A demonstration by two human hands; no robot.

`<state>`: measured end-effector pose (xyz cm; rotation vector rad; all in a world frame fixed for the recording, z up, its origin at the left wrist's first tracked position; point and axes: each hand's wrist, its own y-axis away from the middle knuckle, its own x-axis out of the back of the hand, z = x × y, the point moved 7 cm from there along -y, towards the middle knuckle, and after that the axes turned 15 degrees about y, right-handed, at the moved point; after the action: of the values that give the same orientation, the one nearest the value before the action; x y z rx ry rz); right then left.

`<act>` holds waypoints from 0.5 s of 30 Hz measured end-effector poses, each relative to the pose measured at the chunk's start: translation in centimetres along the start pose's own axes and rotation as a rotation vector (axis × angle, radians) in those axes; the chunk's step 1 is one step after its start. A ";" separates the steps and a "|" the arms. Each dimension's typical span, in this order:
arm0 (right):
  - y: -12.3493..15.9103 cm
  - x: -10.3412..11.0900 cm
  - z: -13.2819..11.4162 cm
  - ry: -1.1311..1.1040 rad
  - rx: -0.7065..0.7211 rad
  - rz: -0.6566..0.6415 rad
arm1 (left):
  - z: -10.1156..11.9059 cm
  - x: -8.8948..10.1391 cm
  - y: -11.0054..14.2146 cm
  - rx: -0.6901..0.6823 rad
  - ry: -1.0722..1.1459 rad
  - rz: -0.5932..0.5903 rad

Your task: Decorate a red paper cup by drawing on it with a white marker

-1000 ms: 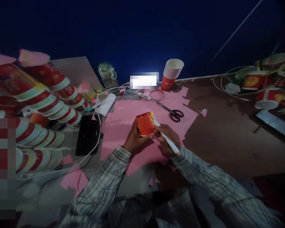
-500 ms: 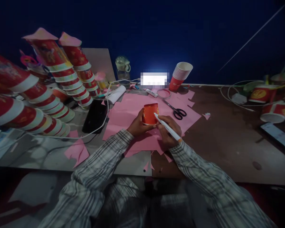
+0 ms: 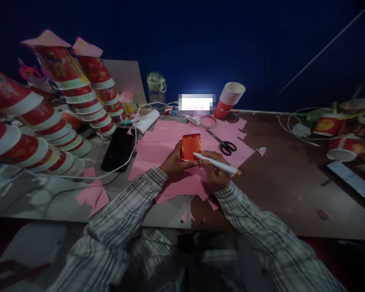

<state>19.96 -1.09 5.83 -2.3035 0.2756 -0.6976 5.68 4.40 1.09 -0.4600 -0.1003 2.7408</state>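
Note:
In the middle of the head view my left hand is closed around the side of a red paper cup with yellow markings. My right hand grips a white marker pen with an orange end, and its tip meets the lower front of the cup. Both hands are just above pink paper sheets spread on the table. Black-handled scissors lie on the paper beyond my right hand. A white capped marker rests near the paper's far edge.
Towers of stacked red cups with pink tops crowd the left. A black phone lies under a white cable. At the back stand a bottle and a cup stack. Cups and another phone are at right.
The marker's tip has moved down and left across the cup's face, and the pen now lies flatter. The whole view has shifted slightly. Both holds are the same.

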 end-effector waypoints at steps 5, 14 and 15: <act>0.2 0.0 0.4 0.005 -0.037 0.004 | -0.1 0.3 0.1 0.011 -0.030 0.013; -0.3 0.2 -0.1 0.030 -0.021 0.037 | -0.2 0.3 0.1 0.026 -0.045 0.002; -0.4 0.2 -0.2 0.026 -0.018 0.038 | -0.1 0.3 0.1 0.020 -0.049 -0.001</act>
<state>20.02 -1.01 6.29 -2.3011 0.3382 -0.7089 5.40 4.40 0.93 -0.3872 -0.0852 2.7497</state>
